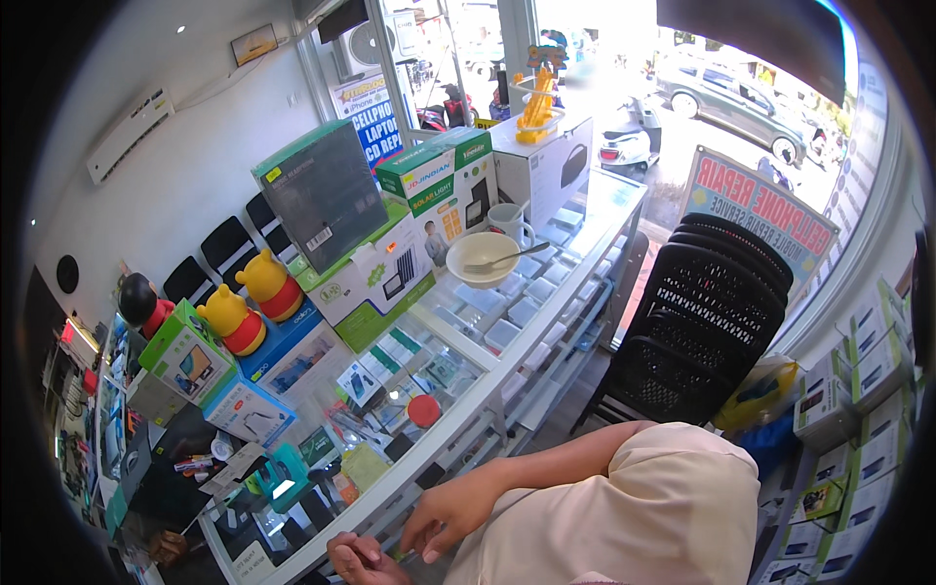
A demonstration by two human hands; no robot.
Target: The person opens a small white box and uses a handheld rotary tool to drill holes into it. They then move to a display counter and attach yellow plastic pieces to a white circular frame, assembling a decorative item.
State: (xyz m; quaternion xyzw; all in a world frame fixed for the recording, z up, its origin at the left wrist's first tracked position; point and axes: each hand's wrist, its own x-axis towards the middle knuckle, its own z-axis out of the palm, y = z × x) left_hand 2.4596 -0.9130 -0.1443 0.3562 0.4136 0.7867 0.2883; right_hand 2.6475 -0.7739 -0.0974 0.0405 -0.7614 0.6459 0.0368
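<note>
Both hands meet at the near edge of the glass bench [546,336]. The left hand [363,560] is curled and partly cut off; the right hand [450,512] pinches something too small to identify. Farther off, a bowl [482,258] holds a spoon [507,259].

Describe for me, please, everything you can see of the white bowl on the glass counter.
The white round bowl stands upright on the top of the glass display counter, toward its far end. It looks like glazed ceramic or plastic, plain and unpatterned. A pale spoon lies inside, its handle resting over the right rim. A white mug stands just behind it and a green-and-white carton to its left; whether they touch cannot be told. Neither hand is near it.
</note>
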